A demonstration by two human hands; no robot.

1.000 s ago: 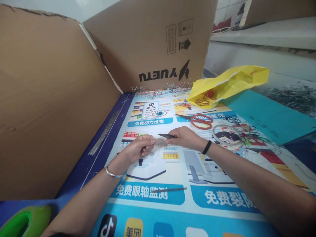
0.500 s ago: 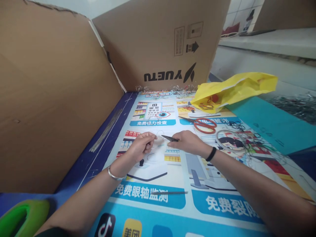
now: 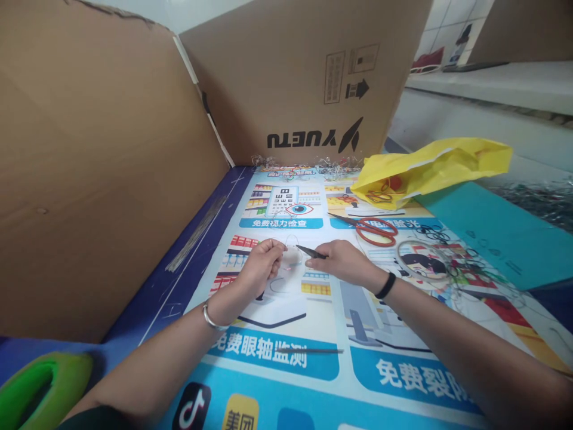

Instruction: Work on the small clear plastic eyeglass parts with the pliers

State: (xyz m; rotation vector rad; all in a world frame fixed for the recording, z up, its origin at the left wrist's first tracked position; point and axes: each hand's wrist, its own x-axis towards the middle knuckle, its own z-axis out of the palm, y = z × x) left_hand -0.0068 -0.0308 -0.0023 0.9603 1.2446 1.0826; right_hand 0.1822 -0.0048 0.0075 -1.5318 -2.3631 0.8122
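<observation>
My left hand point(image 3: 264, 258) pinches a thin clear wire loop point(image 3: 292, 254) just above the poster mat point(image 3: 313, 310). My right hand point(image 3: 342, 260) is closed on dark tweezers point(image 3: 310, 252). The tweezers lie sideways, tip pointing left at the loop, almost touching it between both hands.

The clear piece point(image 3: 292, 255) between the hands is too faint to identify. The right hand point(image 3: 342, 261) hides the tool's point(image 3: 310, 252) handle. The green object point(image 3: 42, 388) is cut off near left. The far-right metal pile point(image 3: 537, 200) is blurred.
</observation>
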